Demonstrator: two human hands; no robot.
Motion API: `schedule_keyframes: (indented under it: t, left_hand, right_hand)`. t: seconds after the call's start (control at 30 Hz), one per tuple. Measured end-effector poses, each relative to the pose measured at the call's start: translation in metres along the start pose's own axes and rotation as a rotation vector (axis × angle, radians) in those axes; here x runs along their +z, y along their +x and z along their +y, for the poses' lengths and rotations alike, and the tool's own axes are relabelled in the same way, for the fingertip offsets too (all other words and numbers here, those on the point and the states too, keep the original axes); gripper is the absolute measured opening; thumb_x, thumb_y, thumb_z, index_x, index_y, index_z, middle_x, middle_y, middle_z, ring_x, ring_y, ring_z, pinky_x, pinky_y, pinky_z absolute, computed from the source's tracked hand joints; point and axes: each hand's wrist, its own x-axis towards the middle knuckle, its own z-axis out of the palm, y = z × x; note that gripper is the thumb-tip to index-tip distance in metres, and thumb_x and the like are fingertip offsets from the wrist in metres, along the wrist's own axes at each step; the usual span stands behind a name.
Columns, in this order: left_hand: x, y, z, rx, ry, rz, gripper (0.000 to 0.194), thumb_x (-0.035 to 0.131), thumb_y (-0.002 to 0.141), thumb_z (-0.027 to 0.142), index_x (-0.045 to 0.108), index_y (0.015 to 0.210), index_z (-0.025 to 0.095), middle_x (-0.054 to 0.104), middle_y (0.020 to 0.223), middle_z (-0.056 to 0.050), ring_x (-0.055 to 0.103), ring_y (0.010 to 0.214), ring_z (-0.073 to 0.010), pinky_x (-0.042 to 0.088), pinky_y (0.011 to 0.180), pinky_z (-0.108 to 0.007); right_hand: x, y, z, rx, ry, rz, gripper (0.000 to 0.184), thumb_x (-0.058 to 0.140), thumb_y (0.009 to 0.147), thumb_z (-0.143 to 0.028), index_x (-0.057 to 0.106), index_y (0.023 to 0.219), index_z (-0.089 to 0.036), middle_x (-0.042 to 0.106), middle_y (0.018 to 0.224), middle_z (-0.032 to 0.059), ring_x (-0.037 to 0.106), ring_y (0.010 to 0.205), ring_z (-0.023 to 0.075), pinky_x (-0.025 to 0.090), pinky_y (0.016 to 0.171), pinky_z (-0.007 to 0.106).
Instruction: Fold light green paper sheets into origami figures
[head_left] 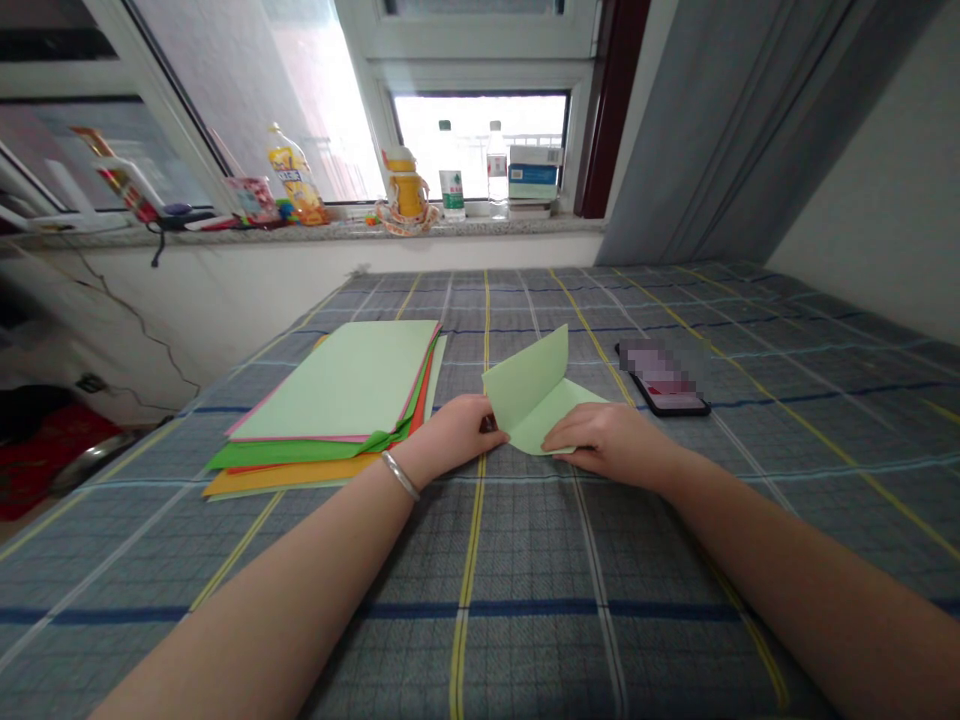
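Note:
A pale green sheet of paper (536, 400), creased down its middle, stands partly open like a V on the checked cloth. My left hand (465, 432) grips its left lower edge, fingers closed behind the raised flap and thumb toward me; some fingertips are hidden. On the right, my right hand (596, 438) has its fingers curled over the lower flap and pinches its near edge. A silver bangle (400, 475) circles my left wrist. Just left of my left hand lies a stack of coloured paper (345, 385), pale green on top, with pink, green, red and orange edges showing.
A phone (667, 380) lies to the right of the paper. The checked cloth (525, 580) covers the whole surface. On the windowsill (337, 232) beyond stand a yellow flask (406, 190), several bottles and some stacked boxes (533, 175). A grey curtain (697, 130) hangs at the right.

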Motion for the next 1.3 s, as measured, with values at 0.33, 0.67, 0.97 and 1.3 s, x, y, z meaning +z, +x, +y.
schedule_keyframes:
  t: [0.33, 0.67, 0.97, 1.3]
  left_hand:
    - [0.004, 0.002, -0.001, 0.06, 0.014, 0.02, 0.009, 0.058, 0.078, 0.02, 0.065, 0.078, 0.015, 0.062, 0.073, -0.001, 0.054, 0.068, -0.0131, 0.04, 0.067, -0.024]
    - [0.004, 0.002, -0.005, 0.031, -0.039, 0.002, 0.013, 0.057, 0.078, 0.024, 0.061, 0.068, 0.016, 0.058, 0.065, 0.001, 0.051, 0.062, -0.012, 0.037, 0.06, -0.023]
    - [0.004, 0.002, -0.001, -0.068, -0.082, -0.025, 0.02, 0.052, 0.08, 0.03, 0.065, 0.074, 0.016, 0.062, 0.068, -0.001, 0.053, 0.062, -0.0133, 0.037, 0.059, -0.024]
    - [0.018, 0.01, -0.001, -0.158, 0.016, 0.052, 0.028, 0.056, 0.08, 0.043, 0.067, 0.079, 0.017, 0.066, 0.072, -0.003, 0.056, 0.063, -0.0154, 0.037, 0.057, -0.025]
  right_hand:
    - [0.003, 0.003, -0.004, 0.212, -0.005, 0.075, 0.026, 0.047, 0.091, -0.034, 0.07, 0.09, -0.021, 0.072, 0.092, 0.0034, 0.064, 0.083, 0.0181, 0.042, 0.071, 0.028]
    - [0.014, 0.017, 0.012, 0.583, -0.073, 0.131, 0.036, 0.046, 0.087, -0.05, 0.065, 0.081, -0.02, 0.069, 0.08, 0.0062, 0.061, 0.073, 0.0208, 0.034, 0.059, 0.028]
    - [0.019, 0.02, 0.012, 0.647, -0.166, 0.1, 0.038, 0.044, 0.088, -0.052, 0.065, 0.087, -0.021, 0.071, 0.086, 0.0074, 0.063, 0.079, 0.0239, 0.034, 0.057, 0.029]
    - [0.021, 0.022, 0.011, 0.658, -0.257, 0.103, 0.037, 0.042, 0.089, -0.05, 0.065, 0.095, -0.021, 0.071, 0.095, 0.0093, 0.064, 0.086, 0.0252, 0.04, 0.062, 0.03]
